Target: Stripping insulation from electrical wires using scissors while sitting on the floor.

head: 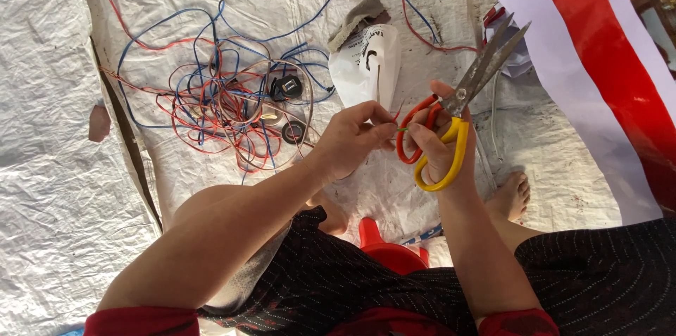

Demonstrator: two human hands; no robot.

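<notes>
Dark patterned skirt (366,287) seen nearest | thin green wire end (401,129) pinched by left hand (352,140) | red-and-yellow-handled steel scissors (451,114) gripped in right hand (438,146), blades parted upward | tangled red and blue wires (218,96) left unsorted on white woven floor sheet (56,167)

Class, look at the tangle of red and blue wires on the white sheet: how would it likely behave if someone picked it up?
The wire tangle would probably be floppy: its thin strands lie in loose curls. It likely lifts as one clump, since the loops cross each other. The small black round parts lying among it might drag along or drop out.
</notes>
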